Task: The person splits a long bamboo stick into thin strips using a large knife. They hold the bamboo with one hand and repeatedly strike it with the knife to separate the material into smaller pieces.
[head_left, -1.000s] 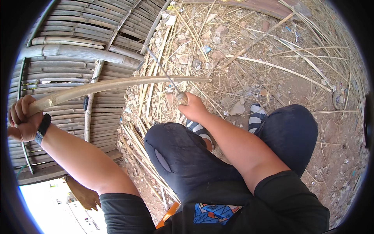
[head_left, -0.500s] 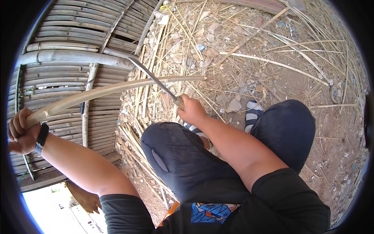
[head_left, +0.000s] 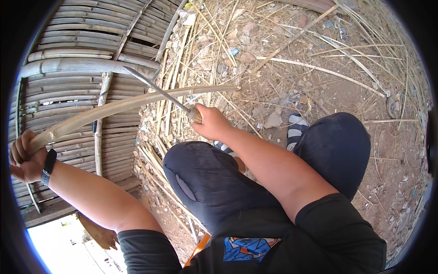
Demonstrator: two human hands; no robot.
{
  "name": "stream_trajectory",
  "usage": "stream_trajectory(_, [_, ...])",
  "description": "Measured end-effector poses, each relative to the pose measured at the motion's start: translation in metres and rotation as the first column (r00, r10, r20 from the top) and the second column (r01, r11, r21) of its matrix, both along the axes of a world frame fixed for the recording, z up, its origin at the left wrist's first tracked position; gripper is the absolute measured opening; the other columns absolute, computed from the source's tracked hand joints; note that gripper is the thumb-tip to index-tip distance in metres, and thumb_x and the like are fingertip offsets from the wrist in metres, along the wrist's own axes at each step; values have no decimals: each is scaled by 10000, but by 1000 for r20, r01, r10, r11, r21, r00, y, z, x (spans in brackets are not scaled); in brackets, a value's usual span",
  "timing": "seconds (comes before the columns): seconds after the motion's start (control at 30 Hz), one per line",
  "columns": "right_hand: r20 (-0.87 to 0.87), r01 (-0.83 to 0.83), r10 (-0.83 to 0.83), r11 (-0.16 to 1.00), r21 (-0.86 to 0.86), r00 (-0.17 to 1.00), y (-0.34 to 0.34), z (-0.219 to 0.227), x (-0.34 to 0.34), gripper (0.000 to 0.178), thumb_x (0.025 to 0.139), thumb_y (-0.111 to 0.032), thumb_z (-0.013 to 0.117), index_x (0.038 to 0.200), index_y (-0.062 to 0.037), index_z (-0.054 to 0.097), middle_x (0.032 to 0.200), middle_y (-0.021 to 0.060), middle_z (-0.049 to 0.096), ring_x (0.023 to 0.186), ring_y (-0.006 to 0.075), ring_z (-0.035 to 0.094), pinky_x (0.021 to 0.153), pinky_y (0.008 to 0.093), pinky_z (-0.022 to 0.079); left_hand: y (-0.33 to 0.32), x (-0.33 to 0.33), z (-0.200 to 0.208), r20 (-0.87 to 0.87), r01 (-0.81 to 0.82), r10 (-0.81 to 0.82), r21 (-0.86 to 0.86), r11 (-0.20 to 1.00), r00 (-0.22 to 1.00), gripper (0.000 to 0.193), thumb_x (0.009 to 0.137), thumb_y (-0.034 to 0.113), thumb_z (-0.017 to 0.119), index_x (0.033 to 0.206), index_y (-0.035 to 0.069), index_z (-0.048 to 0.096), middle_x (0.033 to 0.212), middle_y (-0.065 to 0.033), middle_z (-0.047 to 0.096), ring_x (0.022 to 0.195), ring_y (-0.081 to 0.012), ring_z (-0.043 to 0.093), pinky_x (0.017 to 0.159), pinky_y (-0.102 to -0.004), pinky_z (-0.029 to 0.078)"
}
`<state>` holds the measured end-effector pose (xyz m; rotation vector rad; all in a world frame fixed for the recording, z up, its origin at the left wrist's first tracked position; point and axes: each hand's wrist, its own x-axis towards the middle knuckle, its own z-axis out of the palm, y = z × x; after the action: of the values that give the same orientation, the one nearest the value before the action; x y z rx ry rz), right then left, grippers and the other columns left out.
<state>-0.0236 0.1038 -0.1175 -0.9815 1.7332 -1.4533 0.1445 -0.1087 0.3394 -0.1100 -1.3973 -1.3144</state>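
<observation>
My left hand (head_left: 28, 157), with a dark band at its wrist, is wrapped round the near end of a long, pale bamboo strip (head_left: 105, 109). The strip bows up and away to the right, its far end over the littered ground. In my right hand (head_left: 211, 122) is the handle of a machete (head_left: 157, 89), closed in the fist. Its long grey blade points up and left and crosses over the strip; whether the edge touches it I cannot tell.
A slatted bamboo wall (head_left: 68, 86) stands on the left. Split bamboo lengths (head_left: 175, 77) lie beside my left knee and ahead of it. Dry stalks, thin strips (head_left: 324, 71) and bits of litter cover the dirt on the right. My bent knees (head_left: 333, 150) are below my right arm.
My right hand has moved left and slightly up, carrying the machete further along the strip toward my left hand. The left hand keeps its hold, nearly still.
</observation>
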Motion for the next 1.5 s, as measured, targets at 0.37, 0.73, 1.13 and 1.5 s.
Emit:
stream_trajectory(0.37, [195,136,-288,820,556,938,36,-122,1,434,796,-237,675,1147,11,617,1117,263,670,1070,400,648,929,444,505,-43,37,-4,0,106,-106,-8,994,994,343,663,130,795,648,174,455,534,90,330,488,-89,308,556,-279,255])
stream_trajectory(0.73, [55,188,-298,724,664,953,38,-139,8,461,810,-227,678,1188,24,593,1065,277,682,1027,414,663,907,450,525,-66,58,-14,64,17,-18,18,1000,998,431,860,137,694,649,156,319,584,43,307,530,-122,269,542,-304,234])
stream_trajectory(1.13, [206,51,-124,943,329,971,4,-62,10,434,811,-200,663,1180,12,579,1027,255,679,937,402,678,835,470,537,-82,59,-2,79,-204,203,12,979,976,186,915,58,592,777,76,468,653,1,284,558,-150,288,562,-326,281])
stream_trajectory(1.5, [144,190,-205,975,114,968,9,-102,26,411,792,-191,676,1141,8,590,927,224,685,834,378,683,755,456,537,-53,3,5,278,-829,859,-256,497,429,749,799,-197,340,1487,83,436,927,-81,600,828,-151,602,773,-244,454])
